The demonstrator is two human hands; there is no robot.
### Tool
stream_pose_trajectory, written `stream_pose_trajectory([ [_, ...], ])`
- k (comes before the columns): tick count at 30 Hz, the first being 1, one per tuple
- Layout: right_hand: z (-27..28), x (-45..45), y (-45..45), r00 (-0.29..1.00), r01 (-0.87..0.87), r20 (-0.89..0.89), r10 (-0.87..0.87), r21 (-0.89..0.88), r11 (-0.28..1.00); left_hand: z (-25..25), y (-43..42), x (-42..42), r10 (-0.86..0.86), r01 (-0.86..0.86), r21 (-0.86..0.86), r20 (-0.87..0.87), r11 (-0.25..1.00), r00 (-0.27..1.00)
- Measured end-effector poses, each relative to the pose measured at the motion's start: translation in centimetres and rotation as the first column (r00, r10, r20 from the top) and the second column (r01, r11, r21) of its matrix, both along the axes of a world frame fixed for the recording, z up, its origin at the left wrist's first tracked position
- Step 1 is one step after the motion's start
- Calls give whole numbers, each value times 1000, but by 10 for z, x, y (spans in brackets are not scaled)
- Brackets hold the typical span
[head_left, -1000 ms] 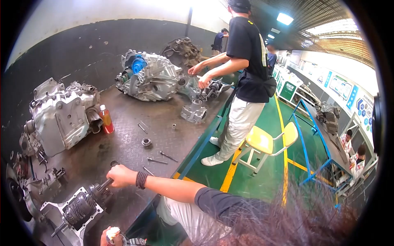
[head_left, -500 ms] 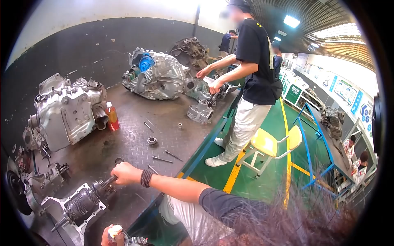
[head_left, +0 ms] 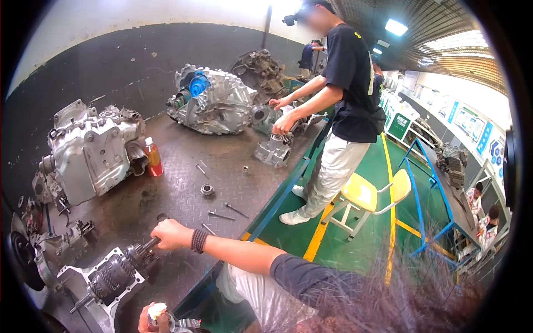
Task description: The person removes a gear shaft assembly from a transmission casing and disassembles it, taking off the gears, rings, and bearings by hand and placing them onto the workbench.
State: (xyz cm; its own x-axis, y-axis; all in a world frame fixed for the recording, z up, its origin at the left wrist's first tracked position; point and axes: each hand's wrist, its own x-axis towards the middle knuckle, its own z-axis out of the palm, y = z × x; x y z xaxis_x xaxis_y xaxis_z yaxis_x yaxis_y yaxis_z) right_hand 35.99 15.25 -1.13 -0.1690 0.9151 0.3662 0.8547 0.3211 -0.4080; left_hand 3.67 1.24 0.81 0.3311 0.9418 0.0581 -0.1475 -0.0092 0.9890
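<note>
Shaft held by the right hand over a dark, patterned table

At the lower left of the frame, a shaft (head_left: 149, 245) is gripped at its upper end by the right hand (head_left: 171, 234), the fingers curled closed around it. Its other end is lined up with the gears (head_left: 114, 276), which are seated in an open housing (head_left: 65, 271) on the table (head_left: 183, 147). The left hand (head_left: 145, 319) is seen at the bottom edge beside a pale-topped item (head_left: 157, 311); the state of its grip cannot be told.

The table is covered in raised-pattern metal, darkly stained and edged in blue. A ring (head_left: 207, 190) and bolts (head_left: 221, 215) are spread near the centre. A red-orange bottle (head_left: 154, 159) is stood beside a large casing (head_left: 91, 152) at left; a second casing (head_left: 214, 105) is placed at upper centre.

The table is backed by a wall (head_left: 127, 66), dark below and pale above. At right, a green floor (head_left: 283, 241) is marked with yellow lines. A yellow chair (head_left: 361, 194) is placed there, behind a standing co-worker (head_left: 352, 75). Ceiling lamps (head_left: 396, 27) are lit at upper right.
</note>
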Motion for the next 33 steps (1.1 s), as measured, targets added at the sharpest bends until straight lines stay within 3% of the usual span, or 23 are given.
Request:
stream_pose_trajectory([
  [3, 2, 0, -1, 1000, 5, 1, -5, 6, 1000, 4, -2, 2, 20, -19, 26, -33, 999, 999],
  [6, 5, -2, -1, 1000, 14, 10, -14, -41, 999, 10, -2, 0, -4, 0, -55, -77, 999, 997],
  [13, -2, -2, 7, 998, 42, 58, -35, -123, 991, -3, 0, -1, -7, 7, 116, 6, 993, 1000],
  [16, -3, 1, 9, 999, 20, 49, -16, -98, 995, -9, 2, -2, -40, 39, 80, 7, 996, 999],
  [19, -4, -1, 9, 998, 32, 51, -26, -112, 993, 7, -3, 3, 76, -74, 143, -14, 987, 997],
  [21, -2, -1, 9, 998, 32, 61, -25, -125, 992, -20, 10, -10, -19, 23, 232, -19, 973, 1000],
  [22, -1, -1, 9, 998, 20, 55, -14, -117, 993, -14, 9, -10, -12, 14, 142, -20, 990, 1000],
  [24, 1, -1, 8, 998, 27, 59, -20, -126, 992, -1, 4, -4, 12, -11, 130, -11, 992, 1000],
  [26, 3, 1, 8, 996, 43, 79, -33, -125, 991, 18, 3, 8, 40, -30, 240, -37, 970, 999],
  [29, 6, -3, 6, 996, 34, 86, -22, -138, 990, 16, -3, 5, 46, -44, 32, -70, 999, 996],
  [31, -5, -3, 12, 998, 0, 56, 2, -42, 999, 29, 2, 6, 15, 12, 209, -126, 978, 992],
  [33, -4, -1, 15, 995, 36, 96, -25, -108, 993, 17, 5, 10, 15, 3, 225, -82, 974, 996],
])
